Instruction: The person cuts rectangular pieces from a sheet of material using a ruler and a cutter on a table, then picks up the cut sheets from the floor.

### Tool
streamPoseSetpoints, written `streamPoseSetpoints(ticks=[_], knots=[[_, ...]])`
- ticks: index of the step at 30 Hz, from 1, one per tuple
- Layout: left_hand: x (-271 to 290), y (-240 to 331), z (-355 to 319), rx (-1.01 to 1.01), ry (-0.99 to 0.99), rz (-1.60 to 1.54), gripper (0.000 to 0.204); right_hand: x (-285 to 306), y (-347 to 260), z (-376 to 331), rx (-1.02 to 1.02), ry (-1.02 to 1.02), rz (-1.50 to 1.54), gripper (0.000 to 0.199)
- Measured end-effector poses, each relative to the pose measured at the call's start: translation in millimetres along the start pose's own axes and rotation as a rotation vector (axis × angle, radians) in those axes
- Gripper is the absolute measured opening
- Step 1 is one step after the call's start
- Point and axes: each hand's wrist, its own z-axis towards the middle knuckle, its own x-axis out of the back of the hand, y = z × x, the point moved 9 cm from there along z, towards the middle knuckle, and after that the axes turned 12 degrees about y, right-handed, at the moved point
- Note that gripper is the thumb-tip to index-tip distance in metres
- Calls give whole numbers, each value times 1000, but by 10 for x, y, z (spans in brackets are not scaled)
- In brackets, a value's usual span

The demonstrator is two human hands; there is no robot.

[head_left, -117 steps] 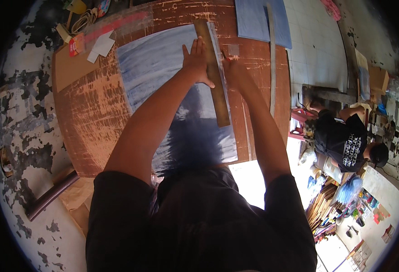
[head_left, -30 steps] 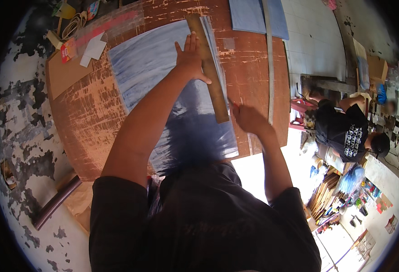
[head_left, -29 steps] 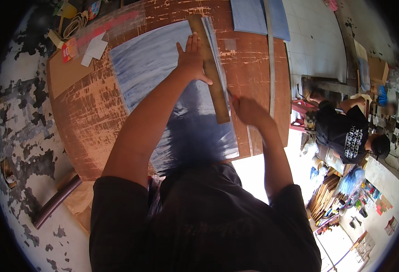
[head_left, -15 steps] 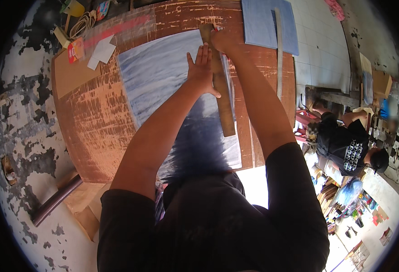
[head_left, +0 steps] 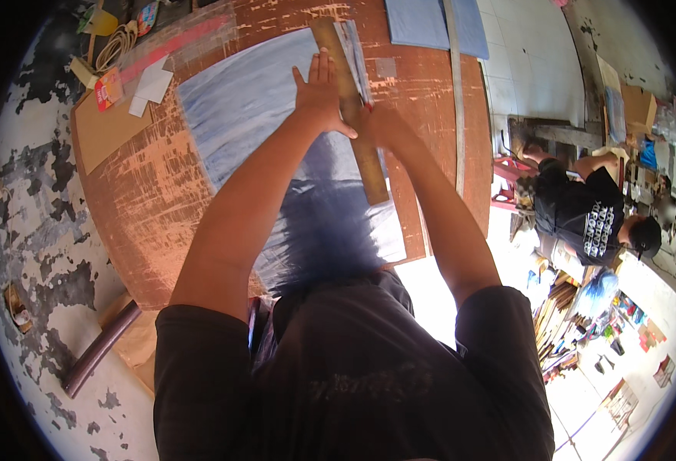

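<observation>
A large glossy sheet (head_left: 238, 100) with a bluish-white sheen lies on the brown worktable, and my dark shadow falls over its near part. Along its right side rests a flat brownish straightedge (head_left: 372, 169). My left hand (head_left: 319, 100) is spread over the sheet, its fingertips and thumb against the straightedge's left edge. Closed and slightly blurred, my right hand (head_left: 388, 128) is at the straightedge's right edge. A small red part shows at its fingers; the rest of what it grips is hidden. Beyond it, a narrow strip (head_left: 357, 61) of the sheet runs beside the straightedge.
The worktable (head_left: 153, 223) has a worn surface. Brown cardboard (head_left: 115, 134), white paper pieces (head_left: 152, 86) and a coiled cable (head_left: 117, 48) sit at left. A blue panel (head_left: 438, 27) and a long metal strip (head_left: 458, 115) lie at right. Another person (head_left: 580, 207) works farther right.
My right hand has slid toward me along the straightedge, from its far end to about its middle. My left hand stays spread beside it. The whole view has shifted slightly.
</observation>
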Motion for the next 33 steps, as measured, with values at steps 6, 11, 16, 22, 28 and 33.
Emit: streamPoseSetpoints(ticks=[6,11,16,22,28,33], knots=[[-3,11,10,4,-1,35,170,-421,408,-1537,-446,2,236,53],[-39,-15,29,6,-12,20,172,-640,522,-2009,-490,-54,205,52],[-21,-33,24,9,-24,-24,174,-447,456,-1904,-423,-140,162,46],[-1,38,31,-1,-66,-4,174,-329,439,-1350,-174,-372,-92,27],[-41,-83,-13,18,-52,-31,172,928,-87,-196,-102,223,149,47],[54,122,80,-39,-39,-26,171,573,58,1282,205,615,-59,26]])
